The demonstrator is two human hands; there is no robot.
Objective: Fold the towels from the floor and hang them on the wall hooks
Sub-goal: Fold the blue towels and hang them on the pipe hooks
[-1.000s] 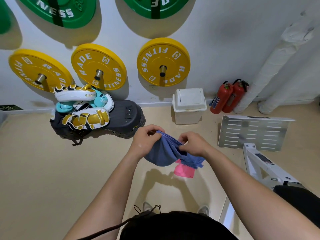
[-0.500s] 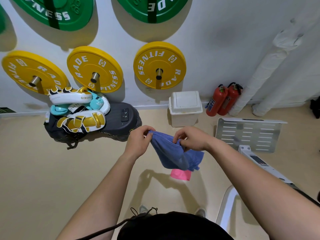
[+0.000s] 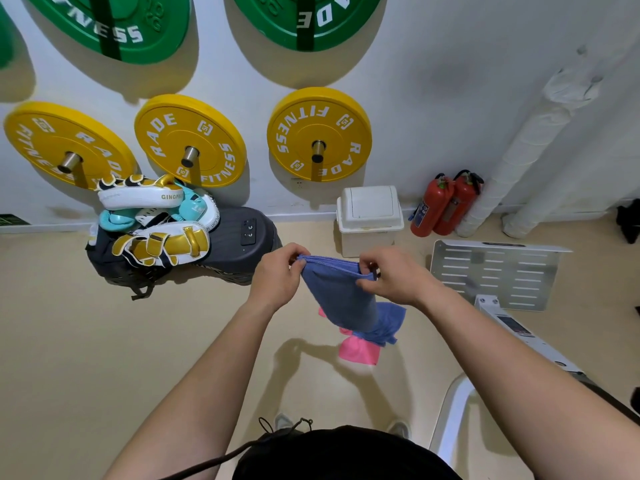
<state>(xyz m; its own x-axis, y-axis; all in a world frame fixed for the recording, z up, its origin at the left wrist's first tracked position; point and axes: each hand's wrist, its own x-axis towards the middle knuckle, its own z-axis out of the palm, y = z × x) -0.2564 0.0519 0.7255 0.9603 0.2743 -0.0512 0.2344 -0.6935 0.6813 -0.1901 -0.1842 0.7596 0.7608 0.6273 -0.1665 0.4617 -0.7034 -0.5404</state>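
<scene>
A blue towel (image 3: pixel 341 299) hangs in front of me, stretched by its top edge between both hands. My left hand (image 3: pixel 277 277) pinches the left corner and my right hand (image 3: pixel 391 275) pinches the right corner. The towel's lower part droops and bunches to the right. A pink towel (image 3: pixel 358 351) lies on the beige floor below, partly hidden behind the blue one. Metal pegs carrying yellow weight plates (image 3: pixel 318 133) stick out of the white wall ahead.
Boxing pads (image 3: pixel 152 220) are piled on a dark platform (image 3: pixel 239 244) at the wall. A white bin (image 3: pixel 370 216), two red fire extinguishers (image 3: pixel 446 202), a slotted metal plate (image 3: pixel 495 271) and a white machine frame (image 3: pixel 519 337) stand to the right.
My hands have moved apart, pulling the bunched blue towel's top edge out straight. More of the pink towel on the floor shows now.
</scene>
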